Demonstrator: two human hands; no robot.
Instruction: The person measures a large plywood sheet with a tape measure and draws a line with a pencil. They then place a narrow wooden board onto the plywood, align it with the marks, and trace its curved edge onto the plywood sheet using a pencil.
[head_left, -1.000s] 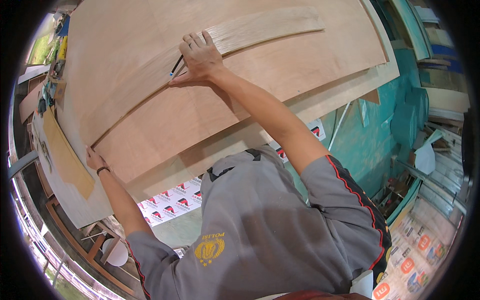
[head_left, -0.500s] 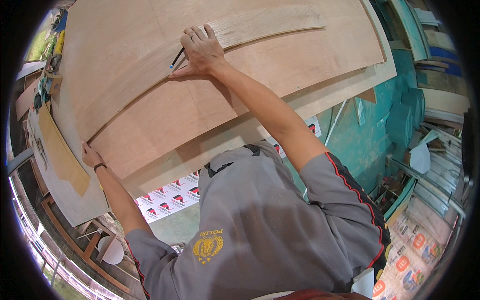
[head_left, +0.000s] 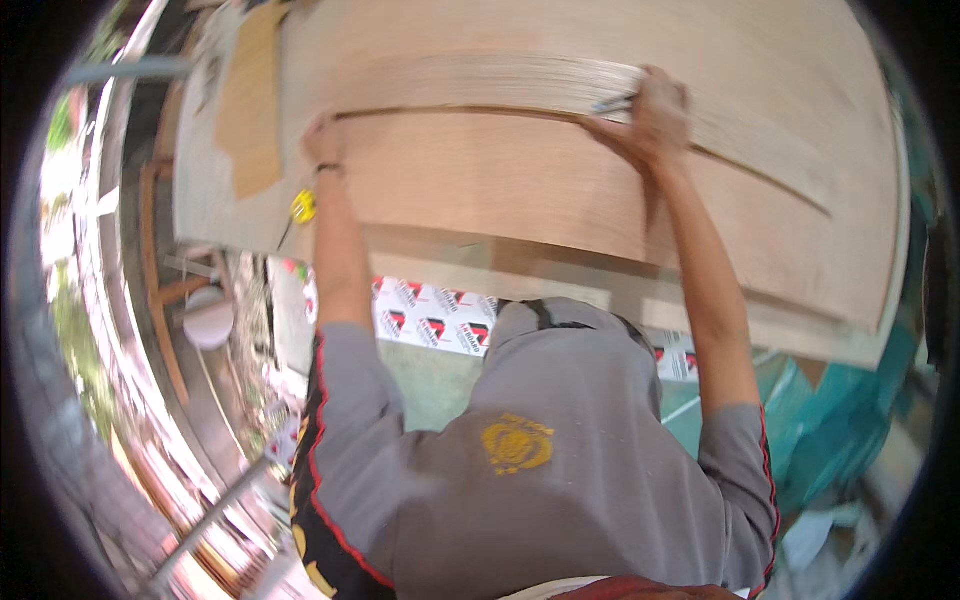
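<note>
A long, thin wood strip (head_left: pixel 450 85) lies across a large light-brown plywood sheet (head_left: pixel 500 185). My left hand (head_left: pixel 324 145) is at the strip's left end, beside the sheet's left edge, its blurred fingers closed there. My right hand (head_left: pixel 662 118) presses on the strip right of its middle, thumb along the near edge and fingers over the top. A slim dark pen (head_left: pixel 618 102) with a pale tip sticks out to the left between that thumb and the fingers.
A yellow tape measure (head_left: pixel 303 206) sits near my left wrist. Beyond my left hand lies a tan piece of sheet (head_left: pixel 255 110) on a pale board (head_left: pixel 205 190). Printed white sheeting (head_left: pixel 435 318) shows below the plywood's near edge. At right is a green surface (head_left: pixel 830 430).
The view has swung left, so the plywood and both hands appear farther right. The yellow tape measure now shows. Both hands stay on the strip, and the pen remains in my right hand.
</note>
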